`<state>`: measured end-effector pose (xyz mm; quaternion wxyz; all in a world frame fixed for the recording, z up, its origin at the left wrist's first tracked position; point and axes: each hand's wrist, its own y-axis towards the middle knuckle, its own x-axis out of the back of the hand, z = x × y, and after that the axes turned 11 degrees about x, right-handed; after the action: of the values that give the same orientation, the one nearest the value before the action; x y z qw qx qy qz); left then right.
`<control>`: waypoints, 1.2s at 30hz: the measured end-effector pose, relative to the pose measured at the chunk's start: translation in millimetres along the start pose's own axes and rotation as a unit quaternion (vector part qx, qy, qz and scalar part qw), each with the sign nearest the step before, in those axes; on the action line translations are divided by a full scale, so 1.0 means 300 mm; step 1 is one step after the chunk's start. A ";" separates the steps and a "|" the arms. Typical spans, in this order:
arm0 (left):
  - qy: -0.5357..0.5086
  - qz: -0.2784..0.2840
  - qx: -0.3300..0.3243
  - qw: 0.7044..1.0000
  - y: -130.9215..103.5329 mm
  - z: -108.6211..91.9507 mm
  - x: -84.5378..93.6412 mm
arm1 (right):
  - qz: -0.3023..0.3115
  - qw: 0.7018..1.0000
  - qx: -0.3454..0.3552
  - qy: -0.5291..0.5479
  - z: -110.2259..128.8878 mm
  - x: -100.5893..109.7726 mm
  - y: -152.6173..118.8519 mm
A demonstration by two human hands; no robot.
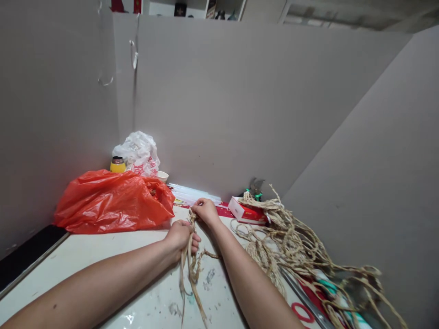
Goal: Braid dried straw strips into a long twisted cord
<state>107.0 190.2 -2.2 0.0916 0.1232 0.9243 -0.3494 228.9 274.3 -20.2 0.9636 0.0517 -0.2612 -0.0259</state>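
Observation:
In the head view, my left hand is closed around a bundle of tan fibre cord, whose loose strands and twisted loops hang down over the table. Just above it and to the right, my right hand pinches the knotted upper end of the same cord between thumb and fingers. Flat, ribbon-like strands trail below the left hand toward the near edge. A twisted length of the cord runs off to the right and passes behind my right forearm.
A large heap of tan rope covers the right side, over a red and white box and metal scissors. An orange plastic bag, a yellow jar and a white bag stand left. Grey partitions enclose the white table.

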 end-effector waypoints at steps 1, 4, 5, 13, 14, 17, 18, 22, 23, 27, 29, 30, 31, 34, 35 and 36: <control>-0.001 0.001 0.004 1.000 0.003 -0.004 0.000 | 0.004 1.000 -0.009 -0.019 -0.008 -0.004 0.004; -0.003 0.002 0.011 1.000 0.004 -0.013 -0.002 | 0.019 0.998 -0.026 -0.058 -0.022 -0.011 0.009; -0.003 0.002 0.011 1.000 0.003 -0.014 -0.003 | 0.024 0.997 -0.027 -0.072 -0.024 -0.010 0.008; 0.007 0.007 0.001 1.000 -0.013 -0.004 0.010 | 0.038 0.980 0.053 -0.185 0.027 0.037 -0.069; 0.008 0.010 0.003 1.000 -0.014 -0.004 0.014 | 0.036 0.978 0.064 -0.196 0.039 0.045 -0.089; 0.007 0.023 0.010 1.000 -0.015 -0.009 0.028 | 0.029 0.971 0.085 -0.221 0.070 0.066 -0.169; 0.007 0.028 0.013 1.000 -0.015 -0.011 0.033 | 0.035 0.970 0.089 -0.225 0.077 0.073 -0.203; 0.009 0.048 0.034 0.998 -0.013 -0.023 0.048 | 0.115 0.964 0.098 -0.220 0.106 0.094 -0.368; 0.010 0.053 0.040 0.998 -0.013 -0.027 0.052 | 0.130 0.961 0.105 -0.220 0.116 0.096 -0.411; 0.012 0.071 0.058 0.996 -0.012 -0.038 0.063 | 0.167 0.936 0.137 -0.279 0.159 0.107 -0.555; 0.013 0.077 0.062 0.995 -0.010 -0.041 0.067 | 0.197 0.926 0.137 -0.293 0.170 0.127 -0.597; 0.013 0.079 0.064 0.995 -0.008 -0.042 0.068 | 0.212 0.922 0.139 -0.292 0.171 0.146 -0.610; 0.014 0.080 0.066 0.995 -0.006 -0.041 0.069 | 0.223 0.920 0.142 -0.290 0.170 0.171 -0.619; 0.015 0.077 0.067 0.995 0.005 -0.036 0.072 | 0.219 0.920 0.127 -0.300 0.151 0.291 -0.623; 0.016 0.075 0.067 0.995 0.011 -0.034 0.073 | 0.208 0.924 0.108 -0.303 0.140 0.344 -0.619; 0.017 0.074 0.068 0.995 0.016 -0.032 0.073 | 0.193 0.929 0.088 -0.304 0.126 0.400 -0.613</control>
<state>86.7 203.7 -3.7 0.0924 0.2028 0.8881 -0.4020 309.0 79.2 51.6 0.8159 0.0744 -0.5479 0.1691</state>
